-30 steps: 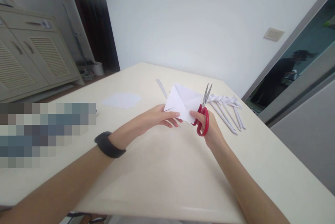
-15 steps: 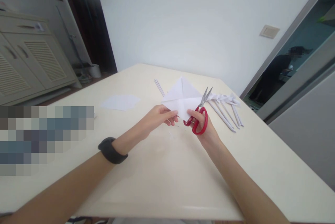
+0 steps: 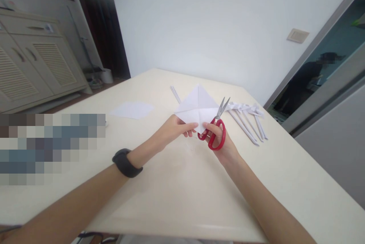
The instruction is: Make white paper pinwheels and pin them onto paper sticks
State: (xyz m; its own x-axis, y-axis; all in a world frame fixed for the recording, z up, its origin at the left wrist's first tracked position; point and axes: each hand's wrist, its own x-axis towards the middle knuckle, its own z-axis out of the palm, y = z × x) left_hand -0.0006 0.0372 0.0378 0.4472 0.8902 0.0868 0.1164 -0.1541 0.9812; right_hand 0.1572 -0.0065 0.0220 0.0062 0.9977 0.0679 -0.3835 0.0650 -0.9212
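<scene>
White wall (image 3: pixel 205 19), louvred cabinet (image 3: pixel 31 65) (left), cream table (image 3: pixel 176 190)

One view only, from a camera worn on the person's head. It looks forward and down across the table (image 3: pixel 176 198), close enough that both forearms run in from the near edge. The left hand (image 3: pixel 173 131) and right hand (image 3: pixel 221 143) sit near the middle. The far wall (image 3: pixel 199 27) fills the top; the horizon tilts.
</scene>
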